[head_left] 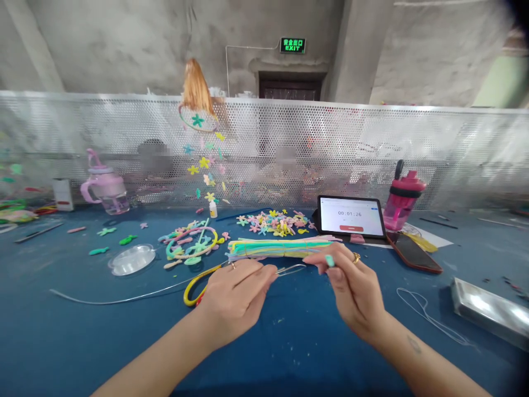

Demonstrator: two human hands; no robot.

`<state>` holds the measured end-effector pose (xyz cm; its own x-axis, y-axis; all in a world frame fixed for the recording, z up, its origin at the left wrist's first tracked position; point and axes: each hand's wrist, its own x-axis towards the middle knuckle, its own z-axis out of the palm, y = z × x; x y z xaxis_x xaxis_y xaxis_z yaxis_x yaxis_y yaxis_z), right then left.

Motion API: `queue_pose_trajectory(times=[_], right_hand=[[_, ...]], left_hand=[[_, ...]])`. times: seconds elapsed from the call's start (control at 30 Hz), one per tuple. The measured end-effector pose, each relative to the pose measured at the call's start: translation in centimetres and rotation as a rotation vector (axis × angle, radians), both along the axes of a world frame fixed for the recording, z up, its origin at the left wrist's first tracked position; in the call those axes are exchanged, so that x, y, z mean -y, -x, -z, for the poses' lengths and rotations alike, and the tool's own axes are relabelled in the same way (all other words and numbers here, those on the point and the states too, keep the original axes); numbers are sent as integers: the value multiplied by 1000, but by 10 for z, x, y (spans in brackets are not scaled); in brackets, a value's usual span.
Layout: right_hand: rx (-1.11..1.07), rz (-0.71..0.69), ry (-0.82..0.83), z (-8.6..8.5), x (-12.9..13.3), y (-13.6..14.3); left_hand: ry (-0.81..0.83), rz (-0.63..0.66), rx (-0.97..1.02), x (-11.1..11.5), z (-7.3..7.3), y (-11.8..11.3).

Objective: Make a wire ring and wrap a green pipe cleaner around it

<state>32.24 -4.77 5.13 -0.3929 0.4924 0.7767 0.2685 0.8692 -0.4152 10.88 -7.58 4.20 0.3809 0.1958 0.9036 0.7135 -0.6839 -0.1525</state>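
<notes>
My left hand is closed on a thin pale wire, whose looped end sticks out to the right. Another length of clear line trails left from near that hand, beside the yellow-handled scissors. In my right hand, a small mint-green piece is pinched between thumb and fingers, close to the wire's end. Just beyond both hands lies a bundle of pastel pipe cleaners. A pastel ring rests at the left among small fuzzy shapes.
Behind the bundle are a pile of small flowers and a tablet. A phone, pink bottle and metal box stand right. A clear dish lies left; a hanging ornament is at the mesh.
</notes>
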Motion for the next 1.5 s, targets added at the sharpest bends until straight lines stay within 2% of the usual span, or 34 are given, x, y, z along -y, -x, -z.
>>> queue_pose_trajectory(times=[0.07, 0.17, 0.23, 0.33, 0.43, 0.6, 0.73, 0.87, 0.97, 1.13, 1.23, 1.5], right_hand=[[-50, -88, 220, -2, 5, -1], [-93, -325, 558, -2, 12, 3], [-101, -410, 659, -2, 16, 9], [-82, -434, 705, 1, 19, 17], [-64, -416, 712, 4, 21, 24], [-114, -299, 657, 6, 25, 38], [-130, -272, 611, -1, 28, 49], [-165, -318, 659, -14, 32, 60], [-145, -315, 670, -17, 31, 69], [-39, -174, 521, -6, 25, 81], [-50, -142, 507, 4, 21, 82], [-58, -34, 306, 21, 8, 63]], left_hand=[[-59, -31, 10, -3, 0, 2], [-80, -47, 27, -6, 0, 3], [-74, -49, 47, -7, 0, 2], [-51, -44, 73, -6, -1, 1], [-25, -28, 67, -5, -1, 0], [-26, -22, 48, -3, -1, 0], [-74, -44, 35, -2, -4, 5], [-151, -81, 40, 3, -12, 14], [-213, -93, 22, 5, -13, 21], [-229, -127, -62, 2, -5, 33], [-233, -121, -58, -1, 1, 35], [-124, -59, -53, -5, 10, 25]])
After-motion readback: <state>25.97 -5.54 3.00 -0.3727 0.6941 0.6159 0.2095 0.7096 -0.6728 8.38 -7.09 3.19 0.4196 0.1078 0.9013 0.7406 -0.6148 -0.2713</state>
